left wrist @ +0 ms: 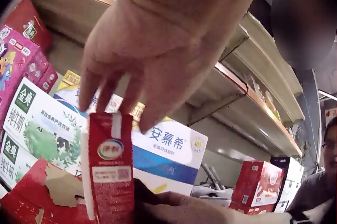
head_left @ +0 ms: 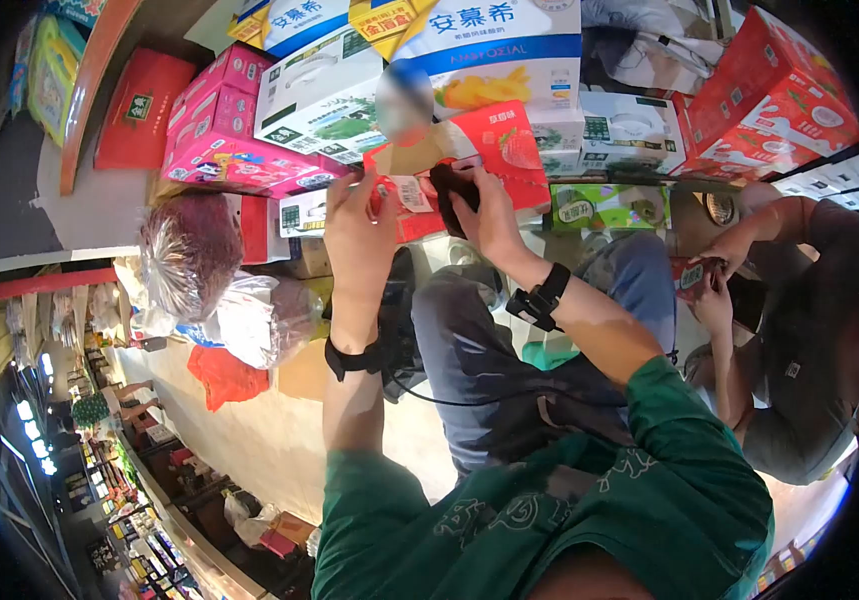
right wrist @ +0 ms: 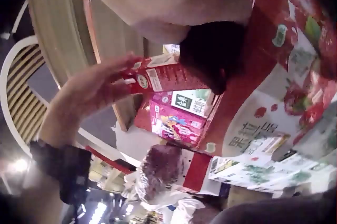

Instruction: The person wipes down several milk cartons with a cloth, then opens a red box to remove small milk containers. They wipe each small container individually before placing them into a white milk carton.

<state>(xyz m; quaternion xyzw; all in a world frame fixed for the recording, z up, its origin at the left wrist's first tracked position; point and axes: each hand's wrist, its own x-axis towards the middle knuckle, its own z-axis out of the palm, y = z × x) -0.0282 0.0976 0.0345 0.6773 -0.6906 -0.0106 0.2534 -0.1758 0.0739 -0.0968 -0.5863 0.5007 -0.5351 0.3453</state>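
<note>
My left hand (head_left: 361,232) pinches one end of a small red drink carton (left wrist: 111,174) between thumb and fingertips. A dark cloth (head_left: 452,196) is in my right hand (head_left: 494,222), held against the carton's other end. In the right wrist view the cloth (right wrist: 213,50) covers that end of the carton (right wrist: 166,79). Right beside both hands is a large red strawberry drink box (head_left: 509,150) with a torn top, its cardboard (left wrist: 63,187) showing brown where it is ripped.
White milk boxes (head_left: 314,95), pink boxes (head_left: 224,130) and a large blue-and-white yogurt box (head_left: 489,60) stand behind. A plastic-wrapped dark bundle (head_left: 189,250) lies left. At right, another person's hands (head_left: 717,290) hold a small red carton. Shelves (left wrist: 231,98) rise above.
</note>
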